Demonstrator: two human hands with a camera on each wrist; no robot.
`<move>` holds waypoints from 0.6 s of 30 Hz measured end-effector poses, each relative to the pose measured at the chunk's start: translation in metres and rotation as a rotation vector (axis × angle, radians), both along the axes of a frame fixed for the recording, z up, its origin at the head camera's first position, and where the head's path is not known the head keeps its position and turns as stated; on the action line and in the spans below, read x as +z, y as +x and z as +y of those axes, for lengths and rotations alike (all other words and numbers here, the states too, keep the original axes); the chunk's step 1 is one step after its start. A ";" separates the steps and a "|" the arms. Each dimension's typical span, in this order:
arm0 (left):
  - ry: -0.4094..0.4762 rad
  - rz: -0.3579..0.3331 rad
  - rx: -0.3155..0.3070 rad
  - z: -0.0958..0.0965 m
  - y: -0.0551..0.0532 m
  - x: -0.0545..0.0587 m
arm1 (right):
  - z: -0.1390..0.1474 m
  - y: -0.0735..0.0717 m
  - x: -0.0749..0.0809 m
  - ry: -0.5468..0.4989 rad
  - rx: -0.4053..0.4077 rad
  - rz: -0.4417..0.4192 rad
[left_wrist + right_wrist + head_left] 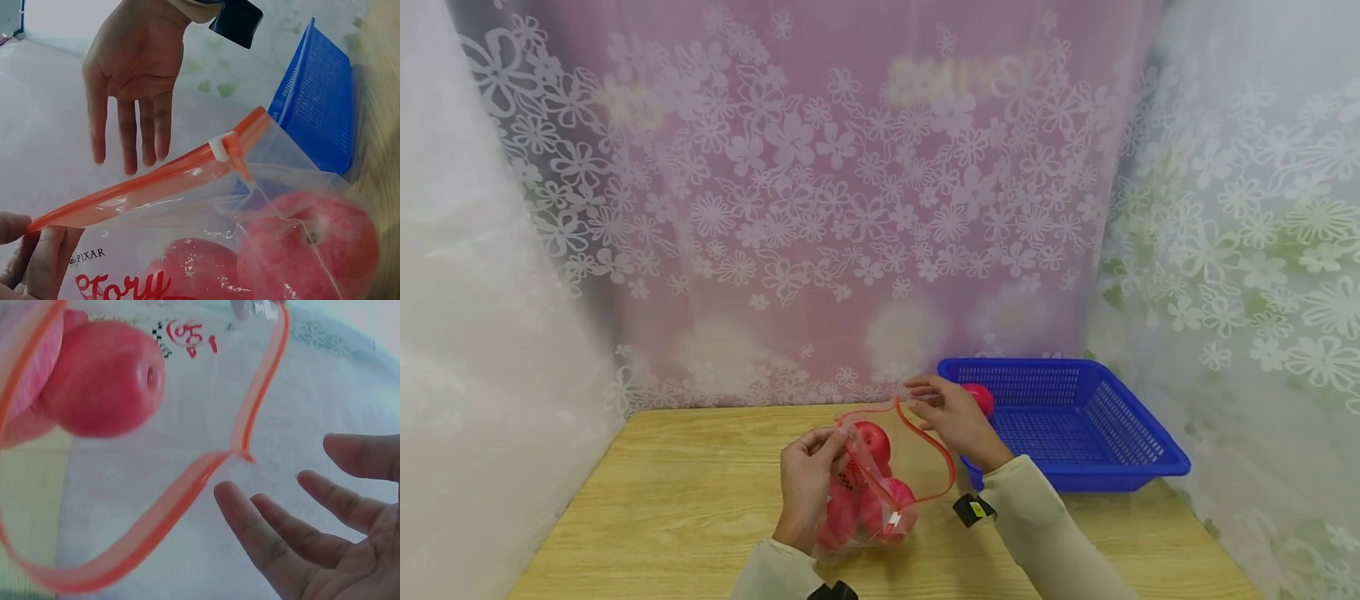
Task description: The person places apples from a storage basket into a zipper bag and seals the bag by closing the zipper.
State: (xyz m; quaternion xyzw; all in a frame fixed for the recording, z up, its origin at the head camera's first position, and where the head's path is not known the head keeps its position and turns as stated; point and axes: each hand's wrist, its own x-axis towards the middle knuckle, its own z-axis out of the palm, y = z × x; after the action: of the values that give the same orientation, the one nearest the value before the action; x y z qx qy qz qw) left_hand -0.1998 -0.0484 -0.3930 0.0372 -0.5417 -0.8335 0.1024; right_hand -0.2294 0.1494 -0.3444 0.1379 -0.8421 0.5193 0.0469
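Note:
A clear zip bag (898, 467) with an orange-red zip edge and a white slider stands on the table with its mouth spread wide. Several red apples (872, 442) lie inside it. My left hand (808, 475) pinches the left side of the bag's rim between thumb and fingers. In the left wrist view, printed lettering (122, 281) shows on the bag's front. My right hand (955, 417) hovers by the far right of the rim, fingers extended and holding nothing. The right wrist view shows its fingers (256, 544) spread just off the orange rim (150, 531).
A blue plastic basket (1075, 479) stands at the right on the wooden table (647, 500). One red apple (979, 400) is at its left side, partly hidden behind my right hand. Flowered curtains (850, 208) hang behind and at both sides of the table.

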 end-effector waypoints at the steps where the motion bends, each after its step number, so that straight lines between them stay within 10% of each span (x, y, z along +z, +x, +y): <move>1: 0.001 -0.001 0.003 0.000 0.000 0.000 | 0.002 -0.001 0.000 -0.005 0.007 0.000; 18: -0.009 -0.012 -0.004 -0.005 0.002 0.001 | 0.027 -0.014 0.003 0.001 -0.043 0.001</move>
State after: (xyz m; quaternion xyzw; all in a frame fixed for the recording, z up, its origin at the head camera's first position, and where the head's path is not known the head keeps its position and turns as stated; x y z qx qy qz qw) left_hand -0.1979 -0.0536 -0.3923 0.0407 -0.5462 -0.8309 0.0977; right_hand -0.2431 0.1768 -0.3415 0.1200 -0.8451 0.5178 0.0583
